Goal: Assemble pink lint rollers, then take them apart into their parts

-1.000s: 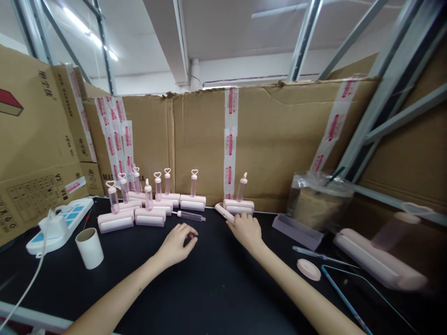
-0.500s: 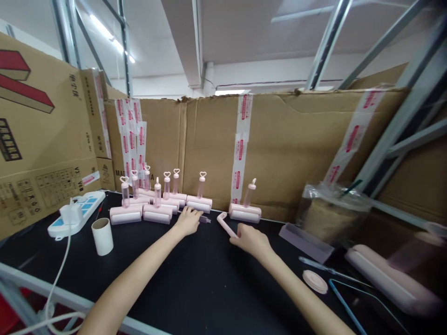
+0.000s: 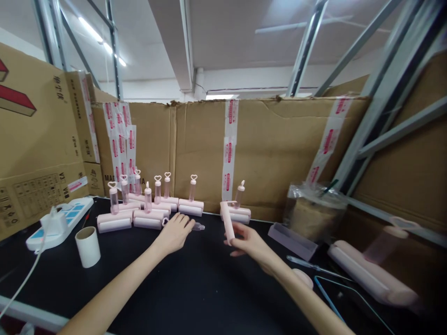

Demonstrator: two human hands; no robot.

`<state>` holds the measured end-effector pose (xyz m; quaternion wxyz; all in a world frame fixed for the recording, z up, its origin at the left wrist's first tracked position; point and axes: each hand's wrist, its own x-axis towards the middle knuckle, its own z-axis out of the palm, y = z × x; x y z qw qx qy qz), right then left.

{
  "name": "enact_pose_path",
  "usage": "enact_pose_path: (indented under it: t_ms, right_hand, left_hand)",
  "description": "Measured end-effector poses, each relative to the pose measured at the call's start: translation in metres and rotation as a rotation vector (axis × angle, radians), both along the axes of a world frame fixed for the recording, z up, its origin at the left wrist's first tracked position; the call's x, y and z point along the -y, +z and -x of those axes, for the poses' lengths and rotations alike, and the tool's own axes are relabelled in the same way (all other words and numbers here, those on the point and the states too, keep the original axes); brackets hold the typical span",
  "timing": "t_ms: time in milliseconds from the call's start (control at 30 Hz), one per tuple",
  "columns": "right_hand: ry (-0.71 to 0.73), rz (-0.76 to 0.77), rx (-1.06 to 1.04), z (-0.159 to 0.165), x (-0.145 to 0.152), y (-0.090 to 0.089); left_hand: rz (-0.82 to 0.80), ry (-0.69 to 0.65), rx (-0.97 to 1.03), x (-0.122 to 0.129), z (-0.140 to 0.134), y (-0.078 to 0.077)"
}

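My right hand (image 3: 248, 242), closed between thumb and fingers, holds a pale pink L-shaped roller bracket (image 3: 227, 223) raised over the black tabletop. Its upper end overlaps a pink lint roller (image 3: 236, 214) behind it. My left hand (image 3: 174, 232) has its fingers closed over a translucent handle (image 3: 198, 226) lying on the table. The handle's heart-shaped end shows left of the fingers and its clear tip pokes out to the right; the middle is covered. Several assembled pink lint rollers (image 3: 151, 219) with upright handles stand just behind and left of this hand.
At left stand a white cardboard tube (image 3: 88, 247) and a power strip (image 3: 66, 221). At right are a lilac tray (image 3: 292, 241), a bagged drink cup (image 3: 310, 218), a screwdriver (image 3: 314, 266), a blue frame (image 3: 328, 295), and a larger-looking lint roller (image 3: 370, 272). Cardboard walls (image 3: 199, 144) border the back.
My right hand has lifted the pink bracket off the table and turned it more upright. My left hand has closed over the handle and shifted it slightly left. The view has turned slightly right.
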<state>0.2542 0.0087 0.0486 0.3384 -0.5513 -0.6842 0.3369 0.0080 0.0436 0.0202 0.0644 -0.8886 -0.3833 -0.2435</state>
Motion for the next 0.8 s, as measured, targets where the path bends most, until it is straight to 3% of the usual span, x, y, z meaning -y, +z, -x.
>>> enact_pose_path:
  t_ms: [100,267,400,800]
  right_hand:
    - [0.074,0.090,-0.250,0.005,0.014,-0.008]
    - [0.123,0.100,-0.465,0.013,0.019,-0.025]
    - [0.212,0.025,-0.454,0.016,0.021,-0.028]
    - [0.174,0.081,-0.399,0.017,0.027,-0.022]
  left_hand:
    - [0.002,0.005,0.024,0.026,0.005,0.010]
    - [0.256,-0.018,0.177,0.052,0.005,0.018]
    - [0.395,-0.039,0.196,0.054,0.001,0.018]
    - [0.409,-0.117,0.259,0.050,0.002,0.014]
